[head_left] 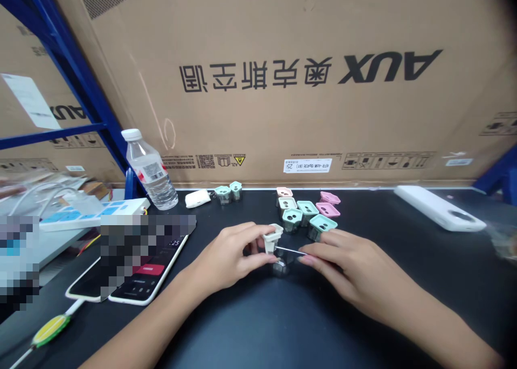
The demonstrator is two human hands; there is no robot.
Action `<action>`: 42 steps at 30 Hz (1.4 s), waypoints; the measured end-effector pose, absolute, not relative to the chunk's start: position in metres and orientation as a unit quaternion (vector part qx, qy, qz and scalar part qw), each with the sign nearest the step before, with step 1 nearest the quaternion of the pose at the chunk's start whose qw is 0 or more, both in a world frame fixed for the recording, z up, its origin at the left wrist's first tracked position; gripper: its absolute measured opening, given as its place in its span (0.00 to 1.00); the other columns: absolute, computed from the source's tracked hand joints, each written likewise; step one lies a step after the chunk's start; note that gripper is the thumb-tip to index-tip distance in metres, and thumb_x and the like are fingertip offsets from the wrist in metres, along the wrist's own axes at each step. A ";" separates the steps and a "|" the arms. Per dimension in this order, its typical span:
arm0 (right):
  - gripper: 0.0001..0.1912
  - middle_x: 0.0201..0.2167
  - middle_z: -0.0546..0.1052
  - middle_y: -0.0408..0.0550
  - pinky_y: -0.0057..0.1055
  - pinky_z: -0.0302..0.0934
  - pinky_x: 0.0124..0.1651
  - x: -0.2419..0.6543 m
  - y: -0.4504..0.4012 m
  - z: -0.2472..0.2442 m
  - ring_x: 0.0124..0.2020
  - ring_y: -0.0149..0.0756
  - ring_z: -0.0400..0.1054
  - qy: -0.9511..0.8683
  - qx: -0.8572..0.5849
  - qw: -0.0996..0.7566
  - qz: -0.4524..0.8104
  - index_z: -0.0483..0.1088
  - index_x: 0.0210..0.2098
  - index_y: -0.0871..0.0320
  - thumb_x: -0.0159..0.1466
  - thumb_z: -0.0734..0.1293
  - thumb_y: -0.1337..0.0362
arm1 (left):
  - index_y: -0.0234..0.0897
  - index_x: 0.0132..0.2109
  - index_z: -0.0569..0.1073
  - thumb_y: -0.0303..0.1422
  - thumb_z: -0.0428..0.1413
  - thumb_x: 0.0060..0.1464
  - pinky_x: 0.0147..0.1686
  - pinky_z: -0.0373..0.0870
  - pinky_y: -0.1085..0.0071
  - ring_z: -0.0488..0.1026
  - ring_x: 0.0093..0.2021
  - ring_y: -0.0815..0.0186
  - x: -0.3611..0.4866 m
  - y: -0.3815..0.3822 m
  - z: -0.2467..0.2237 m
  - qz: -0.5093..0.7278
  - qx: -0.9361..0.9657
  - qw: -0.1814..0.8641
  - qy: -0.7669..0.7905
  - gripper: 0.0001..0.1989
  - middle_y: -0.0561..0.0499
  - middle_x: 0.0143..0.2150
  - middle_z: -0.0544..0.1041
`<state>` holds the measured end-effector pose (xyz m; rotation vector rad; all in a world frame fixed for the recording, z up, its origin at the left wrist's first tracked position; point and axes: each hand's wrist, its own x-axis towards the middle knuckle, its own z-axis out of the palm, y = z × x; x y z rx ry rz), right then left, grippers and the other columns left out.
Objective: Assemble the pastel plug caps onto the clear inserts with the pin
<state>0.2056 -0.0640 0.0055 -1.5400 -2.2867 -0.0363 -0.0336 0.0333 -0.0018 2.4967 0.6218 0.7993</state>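
The left hand (224, 250) pinches a light, stiff white plastic housing (271, 238) by its sides, mid-table (388, 299). The right hand (333, 258) grips a thin, springy metal pin (291, 249) touching it, best held near its tip.

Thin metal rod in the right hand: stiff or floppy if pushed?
The thin silver metal rod in the right hand is probably fairly stiff: it runs straight to the white plastic square-collared part in the left hand. So slender, it might still bend under sideways force, and could likely roll on the black tabletop.
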 end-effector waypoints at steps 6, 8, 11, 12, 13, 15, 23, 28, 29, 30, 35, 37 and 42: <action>0.17 0.29 0.74 0.46 0.32 0.61 0.34 0.203 -0.064 0.009 0.28 0.35 0.69 -0.805 -0.560 0.191 0.040 0.76 0.44 0.50 0.71 0.56 0.57 | 0.38 0.57 0.70 0.35 0.60 0.57 0.36 0.68 0.75 0.71 0.32 0.71 -0.034 0.034 -0.006 0.302 0.912 0.191 0.202 0.21 0.53 0.33 0.73; 0.15 0.32 0.76 0.45 0.31 0.62 0.37 0.200 -0.064 0.013 0.31 0.34 0.70 -0.796 -0.559 0.210 0.094 0.76 0.42 0.50 0.71 0.57 0.58 | 0.36 0.57 0.70 0.33 0.59 0.57 0.36 0.68 0.76 0.71 0.32 0.71 -0.033 0.034 -0.008 0.313 0.915 0.176 0.184 0.21 0.52 0.34 0.73; 0.17 0.29 0.76 0.42 0.28 0.62 0.35 0.196 -0.064 0.017 0.30 0.32 0.70 -0.783 -0.554 0.231 0.162 0.74 0.35 0.52 0.72 0.57 0.59 | 0.36 0.57 0.70 0.32 0.59 0.58 0.35 0.68 0.76 0.71 0.31 0.71 -0.033 0.034 -0.010 0.331 0.915 0.162 0.163 0.20 0.52 0.34 0.73; 0.18 0.27 0.76 0.41 0.27 0.61 0.34 0.195 -0.064 0.018 0.28 0.31 0.69 -0.781 -0.554 0.235 0.165 0.74 0.33 0.53 0.72 0.56 0.59 | 0.36 0.57 0.70 0.32 0.59 0.58 0.34 0.68 0.76 0.71 0.32 0.71 -0.032 0.034 -0.010 0.333 0.914 0.163 0.162 0.20 0.51 0.34 0.73; 0.18 0.26 0.76 0.41 0.27 0.60 0.33 0.195 -0.064 0.017 0.27 0.31 0.69 -0.783 -0.553 0.238 0.155 0.73 0.32 0.54 0.72 0.56 0.59 | 0.36 0.57 0.70 0.32 0.59 0.58 0.34 0.68 0.76 0.71 0.32 0.71 -0.032 0.034 -0.010 0.336 0.913 0.166 0.164 0.20 0.51 0.34 0.74; 0.16 0.26 0.76 0.42 0.27 0.59 0.32 0.197 -0.064 0.014 0.27 0.31 0.69 -0.797 -0.546 0.238 0.099 0.73 0.34 0.54 0.72 0.56 0.61 | 0.36 0.56 0.71 0.31 0.59 0.57 0.35 0.68 0.75 0.71 0.31 0.71 -0.031 0.034 -0.009 0.340 0.907 0.179 0.172 0.20 0.52 0.33 0.74; 0.14 0.18 0.68 0.40 0.32 0.45 0.25 0.203 -0.063 0.002 0.19 0.30 0.60 -0.830 -0.457 0.204 -0.248 0.73 0.31 0.58 0.70 0.59 0.66 | 0.37 0.55 0.73 0.30 0.61 0.55 0.36 0.70 0.74 0.72 0.30 0.71 -0.024 0.030 -0.005 0.338 0.886 0.230 0.220 0.19 0.54 0.31 0.74; 0.15 0.21 0.70 0.44 0.33 0.47 0.30 0.196 -0.065 0.009 0.24 0.34 0.61 -0.803 -0.491 0.204 -0.268 0.75 0.32 0.58 0.69 0.60 0.61 | 0.38 0.54 0.73 0.31 0.61 0.55 0.35 0.70 0.74 0.71 0.29 0.71 -0.024 0.029 -0.002 0.300 0.886 0.258 0.243 0.19 0.54 0.31 0.74; 0.16 0.21 0.70 0.45 0.34 0.48 0.31 0.195 -0.064 0.010 0.26 0.35 0.62 -0.805 -0.496 0.202 -0.258 0.75 0.32 0.58 0.70 0.60 0.61 | 0.38 0.54 0.73 0.31 0.61 0.55 0.35 0.70 0.74 0.71 0.29 0.71 -0.024 0.029 -0.002 0.298 0.886 0.259 0.245 0.19 0.54 0.31 0.74; 0.17 0.22 0.71 0.45 0.34 0.48 0.32 0.195 -0.063 0.011 0.26 0.36 0.61 -0.808 -0.496 0.198 -0.248 0.75 0.31 0.58 0.70 0.59 0.62 | 0.38 0.55 0.73 0.31 0.61 0.55 0.35 0.70 0.74 0.71 0.29 0.71 -0.025 0.029 -0.001 0.297 0.886 0.257 0.245 0.20 0.54 0.31 0.74; 0.19 0.23 0.71 0.46 0.35 0.49 0.34 0.196 -0.059 0.011 0.29 0.38 0.61 -0.820 -0.490 0.170 -0.243 0.71 0.26 0.58 0.71 0.57 0.64 | 0.40 0.55 0.73 0.32 0.60 0.55 0.35 0.69 0.74 0.70 0.29 0.71 -0.026 0.029 -0.001 0.289 0.894 0.240 0.244 0.20 0.54 0.32 0.74; 0.18 0.27 0.73 0.47 0.35 0.50 0.33 0.196 -0.061 0.009 0.30 0.38 0.63 -0.815 -0.492 0.168 -0.255 0.71 0.29 0.58 0.71 0.57 0.64 | 0.39 0.55 0.72 0.31 0.60 0.55 0.34 0.69 0.74 0.70 0.29 0.71 -0.026 0.028 -0.001 0.291 0.894 0.238 0.243 0.20 0.54 0.32 0.74; 0.14 0.33 0.76 0.44 0.33 0.46 0.25 0.196 -0.067 0.006 0.21 0.30 0.61 -0.796 -0.522 0.146 -0.268 0.72 0.33 0.57 0.71 0.58 0.64 | 0.40 0.56 0.72 0.31 0.60 0.55 0.34 0.68 0.75 0.70 0.29 0.71 -0.025 0.028 -0.002 0.304 0.892 0.231 0.243 0.20 0.54 0.32 0.73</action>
